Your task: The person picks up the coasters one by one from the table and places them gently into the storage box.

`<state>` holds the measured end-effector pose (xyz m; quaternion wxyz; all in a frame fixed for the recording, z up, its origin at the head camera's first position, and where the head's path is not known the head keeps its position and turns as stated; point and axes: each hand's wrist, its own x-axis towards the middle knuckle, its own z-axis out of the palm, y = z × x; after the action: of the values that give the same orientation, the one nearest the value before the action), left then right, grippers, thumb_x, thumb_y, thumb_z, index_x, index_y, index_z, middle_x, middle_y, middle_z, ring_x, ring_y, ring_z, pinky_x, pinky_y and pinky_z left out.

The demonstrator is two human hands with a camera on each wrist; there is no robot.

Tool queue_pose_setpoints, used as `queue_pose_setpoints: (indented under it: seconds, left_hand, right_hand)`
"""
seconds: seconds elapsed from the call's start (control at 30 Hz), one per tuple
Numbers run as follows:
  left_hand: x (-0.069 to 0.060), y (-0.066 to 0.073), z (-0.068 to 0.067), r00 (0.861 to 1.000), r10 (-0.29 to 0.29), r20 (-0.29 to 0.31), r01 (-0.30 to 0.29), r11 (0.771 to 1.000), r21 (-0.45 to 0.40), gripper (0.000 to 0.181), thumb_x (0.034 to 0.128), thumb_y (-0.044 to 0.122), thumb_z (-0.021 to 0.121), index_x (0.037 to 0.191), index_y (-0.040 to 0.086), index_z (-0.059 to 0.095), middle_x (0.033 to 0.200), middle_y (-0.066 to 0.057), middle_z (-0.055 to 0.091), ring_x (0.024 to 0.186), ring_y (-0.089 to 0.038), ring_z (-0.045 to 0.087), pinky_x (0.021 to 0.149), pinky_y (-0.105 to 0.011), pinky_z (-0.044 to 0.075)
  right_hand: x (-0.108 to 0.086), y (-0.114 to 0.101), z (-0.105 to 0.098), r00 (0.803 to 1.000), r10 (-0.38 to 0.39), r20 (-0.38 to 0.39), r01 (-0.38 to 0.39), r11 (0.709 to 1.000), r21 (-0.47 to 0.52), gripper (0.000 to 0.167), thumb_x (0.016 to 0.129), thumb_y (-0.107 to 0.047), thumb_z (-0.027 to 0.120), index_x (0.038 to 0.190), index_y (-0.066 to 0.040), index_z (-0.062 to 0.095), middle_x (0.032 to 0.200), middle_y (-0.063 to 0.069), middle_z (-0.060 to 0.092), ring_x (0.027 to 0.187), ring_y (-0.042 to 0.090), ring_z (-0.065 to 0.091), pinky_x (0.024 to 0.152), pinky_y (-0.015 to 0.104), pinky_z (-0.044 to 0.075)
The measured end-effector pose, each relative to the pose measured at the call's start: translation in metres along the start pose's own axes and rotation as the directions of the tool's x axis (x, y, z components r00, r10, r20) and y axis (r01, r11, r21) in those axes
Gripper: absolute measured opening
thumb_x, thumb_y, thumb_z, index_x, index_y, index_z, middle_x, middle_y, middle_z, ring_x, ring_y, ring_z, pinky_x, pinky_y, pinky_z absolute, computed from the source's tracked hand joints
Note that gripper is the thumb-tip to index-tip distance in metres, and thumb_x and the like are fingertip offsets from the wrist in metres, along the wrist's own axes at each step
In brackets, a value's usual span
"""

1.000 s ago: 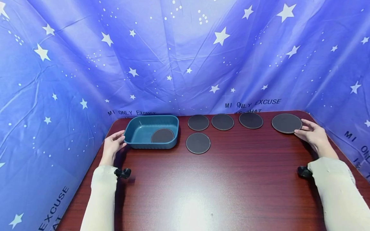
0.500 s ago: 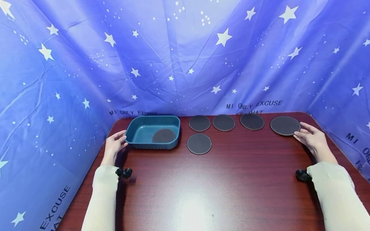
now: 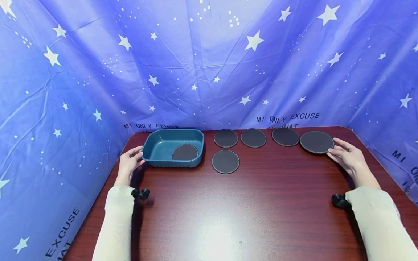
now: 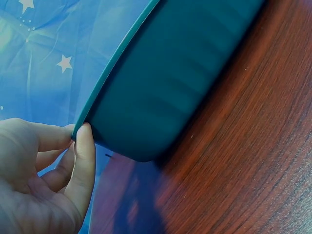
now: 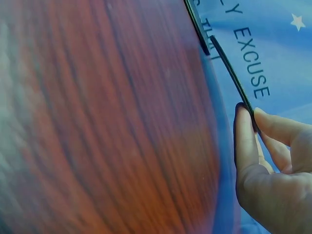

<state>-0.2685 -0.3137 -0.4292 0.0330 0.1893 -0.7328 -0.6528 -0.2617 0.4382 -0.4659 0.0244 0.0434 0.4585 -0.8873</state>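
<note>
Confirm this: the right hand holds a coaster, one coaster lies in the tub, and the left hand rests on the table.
Wrong about the left hand: it pinches the tub's rim, as the left wrist view shows. The rest stands.

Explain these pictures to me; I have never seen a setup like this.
There is no robot here, just a person working bare-handed. The wide picture comes from a camera worn on the head, looking forward and down. The two smaller ones come from cameras on the wrists, each looking at that side's work.

The left hand pinches a teal rectangular tub by its rim, on a wood-grained table. The right hand holds a dark round coaster by its edge, between thumb and fingers. A second coaster is inside the tub. On the table lie a row of three coasters along the far edge and a single coaster nearer the person. Star-printed cloth hangs behind.
</note>
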Motion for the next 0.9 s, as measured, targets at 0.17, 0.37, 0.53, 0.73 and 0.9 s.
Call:
queue_pose_setpoints:
  seconds: [0.17, 0.37, 0.53, 0.73, 0.9]
  left_hand:
    - [0.0, 0.0, 0.001, 1.0, 0.003, 0.0, -0.003, 1.0, -0.008, 0.046, 0.1003, 0.003, 0.054, 0.146, 0.0, 0.047, 0.098, 0.012, 0.057, 0.079, 0.006, 0.06, 0.065, -0.011, 0.057]
    - [0.001, -0.003, 0.001, 1.0, 0.007, 0.002, -0.007, 1.0, -0.013, 0.046, 0.1005, 0.004, 0.054, 0.146, -0.001, 0.048, 0.103, 0.01, 0.058, 0.082, 0.005, 0.061, 0.067, -0.011, 0.057]
    - [0.002, -0.004, 0.0, 1.0, 0.01, 0.005, -0.009, 1.0, -0.005, 0.046, 0.1005, 0.003, 0.054, 0.146, 0.0, 0.047, 0.108, 0.006, 0.058, 0.084, 0.004, 0.061, 0.067, -0.011, 0.057]
    - [0.003, -0.004, 0.001, 1.0, -0.009, 0.005, 0.009, 1.0, -0.003, 0.047, 0.1008, 0.005, 0.054, 0.147, 0.001, 0.046, 0.124, -0.003, 0.056, 0.086, 0.004, 0.062, 0.069, -0.012, 0.058]
    - [0.003, -0.003, 0.001, 1.0, -0.007, 0.0, 0.007, 1.0, -0.001, 0.047, 0.1007, 0.006, 0.055, 0.146, 0.002, 0.048, 0.118, 0.0, 0.056, 0.084, 0.003, 0.061, 0.067, -0.012, 0.057]
  right_hand:
    - [0.0, 0.004, 0.005, 1.0, -0.005, 0.027, 0.005, 1.0, -0.002, 0.051, 0.09, 0.026, 0.046, 0.105, -0.014, 0.076, 0.085, 0.01, 0.072, 0.079, 0.019, 0.074, 0.071, 0.031, 0.064]
    - [0.0, 0.01, 0.01, 0.999, 0.008, 0.053, -0.007, 1.0, -0.03, 0.052, 0.092, 0.024, 0.046, 0.108, -0.015, 0.075, 0.086, 0.009, 0.071, 0.081, 0.019, 0.074, 0.072, 0.03, 0.064]
    - [0.001, 0.015, 0.016, 0.997, 0.008, 0.08, -0.006, 0.999, -0.035, 0.052, 0.092, 0.025, 0.045, 0.109, -0.015, 0.075, 0.086, 0.009, 0.071, 0.081, 0.018, 0.074, 0.073, 0.03, 0.064]
    - [0.0, 0.021, 0.024, 0.995, 0.027, 0.095, -0.022, 0.998, -0.055, 0.05, 0.093, 0.021, 0.047, 0.11, -0.016, 0.075, 0.084, 0.008, 0.068, 0.082, 0.017, 0.074, 0.075, 0.029, 0.063]
    - [0.002, 0.025, 0.031, 0.991, 0.035, 0.126, -0.028, 0.998, -0.057, 0.049, 0.093, 0.022, 0.048, 0.112, -0.016, 0.074, 0.088, 0.008, 0.068, 0.084, 0.018, 0.074, 0.076, 0.029, 0.063]
